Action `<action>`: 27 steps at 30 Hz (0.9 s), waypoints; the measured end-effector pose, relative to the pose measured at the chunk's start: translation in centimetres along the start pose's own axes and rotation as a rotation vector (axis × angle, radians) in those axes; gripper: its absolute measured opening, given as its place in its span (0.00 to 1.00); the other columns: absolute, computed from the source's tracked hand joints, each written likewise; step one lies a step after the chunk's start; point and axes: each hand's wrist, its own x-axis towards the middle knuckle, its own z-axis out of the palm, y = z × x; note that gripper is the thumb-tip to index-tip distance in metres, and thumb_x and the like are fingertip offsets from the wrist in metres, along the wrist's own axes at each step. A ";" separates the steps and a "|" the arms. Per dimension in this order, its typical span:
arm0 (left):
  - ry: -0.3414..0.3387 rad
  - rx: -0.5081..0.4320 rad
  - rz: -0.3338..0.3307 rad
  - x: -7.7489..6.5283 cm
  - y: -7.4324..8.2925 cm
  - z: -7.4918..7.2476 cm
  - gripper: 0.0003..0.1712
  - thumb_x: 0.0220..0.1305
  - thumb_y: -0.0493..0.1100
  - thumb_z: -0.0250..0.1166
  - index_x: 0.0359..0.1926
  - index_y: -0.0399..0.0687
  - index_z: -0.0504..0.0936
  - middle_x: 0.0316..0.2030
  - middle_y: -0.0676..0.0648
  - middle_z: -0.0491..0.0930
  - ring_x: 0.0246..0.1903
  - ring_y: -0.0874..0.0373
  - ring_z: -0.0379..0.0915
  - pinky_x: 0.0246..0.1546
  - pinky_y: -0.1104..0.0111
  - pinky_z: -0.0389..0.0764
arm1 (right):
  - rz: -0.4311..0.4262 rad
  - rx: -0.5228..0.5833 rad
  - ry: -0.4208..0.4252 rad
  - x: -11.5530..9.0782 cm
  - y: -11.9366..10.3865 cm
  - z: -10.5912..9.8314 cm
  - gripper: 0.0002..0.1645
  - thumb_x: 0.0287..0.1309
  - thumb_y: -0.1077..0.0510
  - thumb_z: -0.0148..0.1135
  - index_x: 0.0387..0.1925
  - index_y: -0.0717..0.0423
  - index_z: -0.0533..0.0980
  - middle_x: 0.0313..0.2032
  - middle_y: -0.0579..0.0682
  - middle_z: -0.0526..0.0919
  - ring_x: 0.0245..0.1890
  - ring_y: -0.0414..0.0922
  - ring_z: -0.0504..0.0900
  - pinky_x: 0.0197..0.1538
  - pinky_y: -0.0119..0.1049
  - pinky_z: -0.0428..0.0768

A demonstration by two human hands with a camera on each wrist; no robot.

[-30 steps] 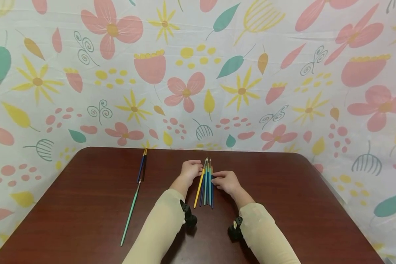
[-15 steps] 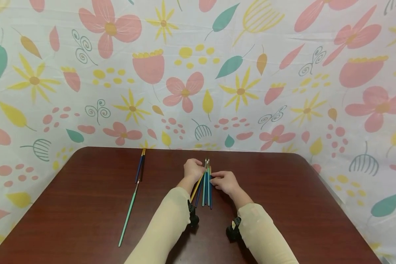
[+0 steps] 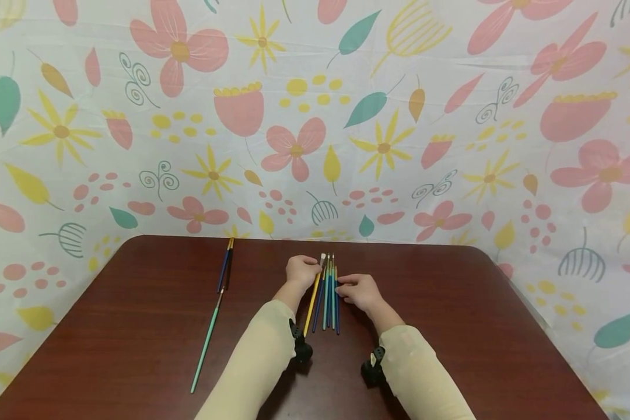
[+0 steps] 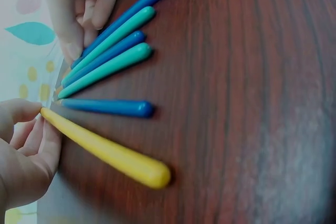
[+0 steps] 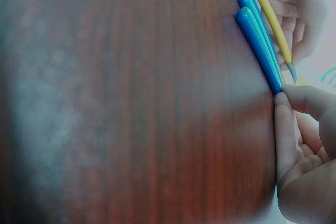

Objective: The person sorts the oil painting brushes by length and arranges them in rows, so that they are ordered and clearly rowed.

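In the head view, my left hand (image 3: 301, 272) is at the left side of a row of paintbrushes. Its thumb and fingers pinch a yellow paintbrush (image 4: 105, 145) near the upper end of the handle, which points toward me. Beside it lie a blue paintbrush (image 4: 107, 106) and several more blue and green ones, such as a green paintbrush (image 4: 113, 68), fanned out with bristles away from me. At the row's right side, my right hand (image 3: 361, 290) holds the outermost blue paintbrush (image 5: 258, 51) between thumb and index finger near the ferrule, which the fingers partly hide.
A long green paintbrush (image 3: 207, 344) lies apart on the left of the dark wooden table (image 3: 451, 326). Above it, at the far edge, are a blue paintbrush (image 3: 223, 270) and a dark-handled paintbrush (image 3: 230, 269). A flower-patterned cloth (image 3: 294, 204) hangs behind.
My left hand moved right toward the row with the yellow paintbrush, then back left. The yellow paintbrush's pale bristles now show beside the others. My right hand has hardly moved.
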 end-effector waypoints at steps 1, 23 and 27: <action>-0.003 -0.031 -0.007 0.0 -0.1 -0.2 0.09 0.57 0.37 0.66 0.40 0.40 0.85 0.46 0.41 0.80 0.44 0.46 0.77 0.41 0.59 0.82 | -0.003 -0.003 -0.004 0.0 0.0 0.0 0.20 0.57 0.63 0.63 0.51 0.66 0.78 0.46 0.63 0.83 0.38 0.45 0.84 0.41 0.40 0.85; -0.065 -0.319 -0.108 -0.2 -0.7 -5.5 0.15 0.60 0.35 0.64 0.48 0.35 0.81 0.42 0.36 0.83 0.39 0.47 0.83 0.38 0.63 0.85 | -0.017 0.009 -0.029 0.0 -0.1 -0.2 0.20 0.58 0.64 0.61 0.52 0.67 0.76 0.46 0.64 0.82 0.41 0.48 0.84 0.43 0.42 0.84; -0.068 -0.316 -0.116 -0.1 -1.1 -6.6 0.15 0.59 0.35 0.64 0.48 0.35 0.81 0.43 0.36 0.83 0.40 0.48 0.83 0.39 0.62 0.85 | -0.009 0.002 -0.033 -0.1 -0.1 -0.2 0.20 0.59 0.64 0.61 0.53 0.66 0.76 0.46 0.64 0.82 0.42 0.48 0.84 0.44 0.42 0.84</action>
